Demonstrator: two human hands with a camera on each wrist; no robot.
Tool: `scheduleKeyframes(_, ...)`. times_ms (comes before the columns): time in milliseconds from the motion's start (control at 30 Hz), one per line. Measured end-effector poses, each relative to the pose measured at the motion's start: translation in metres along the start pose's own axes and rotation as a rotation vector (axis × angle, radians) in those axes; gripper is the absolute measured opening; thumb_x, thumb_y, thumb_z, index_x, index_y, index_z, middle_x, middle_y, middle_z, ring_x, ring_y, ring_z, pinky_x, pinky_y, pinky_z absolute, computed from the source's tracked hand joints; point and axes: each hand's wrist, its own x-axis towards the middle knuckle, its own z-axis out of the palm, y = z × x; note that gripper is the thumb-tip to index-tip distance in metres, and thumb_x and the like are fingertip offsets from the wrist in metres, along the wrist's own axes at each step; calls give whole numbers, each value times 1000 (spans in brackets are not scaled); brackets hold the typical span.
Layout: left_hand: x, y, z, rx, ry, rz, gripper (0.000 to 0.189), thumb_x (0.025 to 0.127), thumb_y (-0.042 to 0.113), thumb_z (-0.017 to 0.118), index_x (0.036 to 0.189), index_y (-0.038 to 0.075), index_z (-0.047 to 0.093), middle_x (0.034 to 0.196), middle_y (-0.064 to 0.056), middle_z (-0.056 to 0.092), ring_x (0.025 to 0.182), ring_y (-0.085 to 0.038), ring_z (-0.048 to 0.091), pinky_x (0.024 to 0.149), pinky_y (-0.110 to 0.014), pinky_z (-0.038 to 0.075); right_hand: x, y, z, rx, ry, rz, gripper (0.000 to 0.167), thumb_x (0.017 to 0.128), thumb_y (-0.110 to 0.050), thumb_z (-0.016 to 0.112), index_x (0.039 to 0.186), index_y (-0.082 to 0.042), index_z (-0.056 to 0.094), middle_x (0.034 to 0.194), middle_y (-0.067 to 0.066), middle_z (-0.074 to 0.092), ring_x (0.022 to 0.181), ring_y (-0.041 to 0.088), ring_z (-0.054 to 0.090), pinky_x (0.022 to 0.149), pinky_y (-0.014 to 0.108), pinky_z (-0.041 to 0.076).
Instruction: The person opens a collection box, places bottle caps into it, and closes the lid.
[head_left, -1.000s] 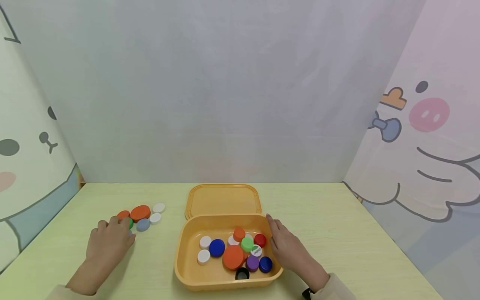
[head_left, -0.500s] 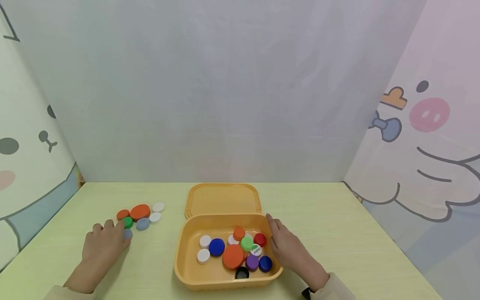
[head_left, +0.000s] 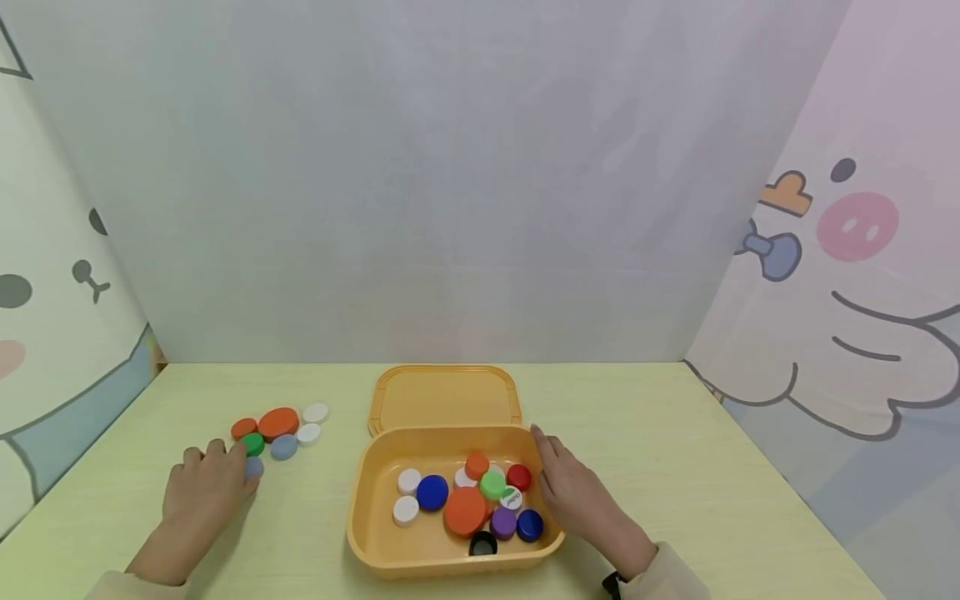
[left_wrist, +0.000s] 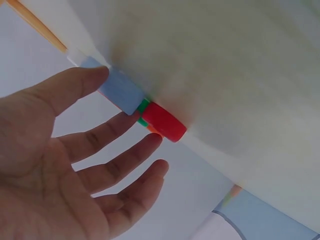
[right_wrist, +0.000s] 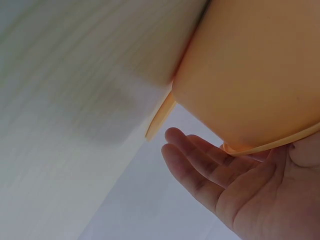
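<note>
My left hand (head_left: 204, 492) is at a cluster of bottle caps on the table's left side. Its thumb and index finger pinch a light blue cap (left_wrist: 122, 90); the middle fingertip is close to a red cap (left_wrist: 164, 121), which the hand hides in the head view. A green cap (head_left: 253, 444), a large orange-red cap (head_left: 279, 423) and a second light blue cap (head_left: 284, 447) lie just beyond. My right hand (head_left: 576, 492) rests on the right rim of a yellow-orange plastic box (head_left: 375, 542), its fingers extended. Several coloured caps sit in the box, including a large orange one (head_left: 465, 511).
The box's lid (head_left: 446, 396) lies flat behind it. Two white caps (head_left: 316, 412) and a small orange cap (head_left: 243, 428) belong to the left cluster. A grey curtain (head_left: 435, 183) stands along the table's back edge, with cartoon-printed cloth (head_left: 847, 317) at the sides.
My left hand has drawn back slightly towards me and to the left, uncovering the green, small orange and near light blue caps. The right hand stays on the box.
</note>
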Motion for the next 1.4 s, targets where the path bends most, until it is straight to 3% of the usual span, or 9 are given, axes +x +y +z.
scheduleKeyframes(300,-1,2,-4,24,55,18,44,71,25,75,88,-10,54,73,-18,48,64,-35,46,51,-43,43,1,-1,-1,5,-2,-3,51,92,-10,45,140,0,29,128,15,48,114,29,53,90,44,47)
scheduleKeyframes(500,-3,10,-12,24,163,64,48,68,27,78,88,-11,55,74,-20,51,61,-33,46,48,-42,43,1,0,0,5,-9,3,51,93,-10,44,141,-1,29,129,15,48,116,29,52,90,44,46)
scheduleKeyframes(1033,-6,68,-42,-61,464,223,46,59,24,84,82,-3,54,78,-16,55,69,-37,53,53,-42,44,2,3,1,1,-16,4,52,92,-11,45,141,-1,28,129,15,48,116,29,52,91,44,46)
scheduleKeyframes(1133,-7,79,-48,-55,451,233,45,61,26,82,84,-2,54,81,-15,55,72,-36,53,59,-42,46,1,3,1,-2,-16,1,52,92,-11,45,141,-1,28,129,16,47,116,30,52,90,45,46)
scheduleKeyframes(1400,-10,115,-60,-45,283,225,46,72,35,75,97,1,57,96,-14,57,86,-32,53,74,-42,49,2,2,1,-7,-9,-2,52,92,-10,46,141,-1,29,129,16,48,115,29,53,89,44,47)
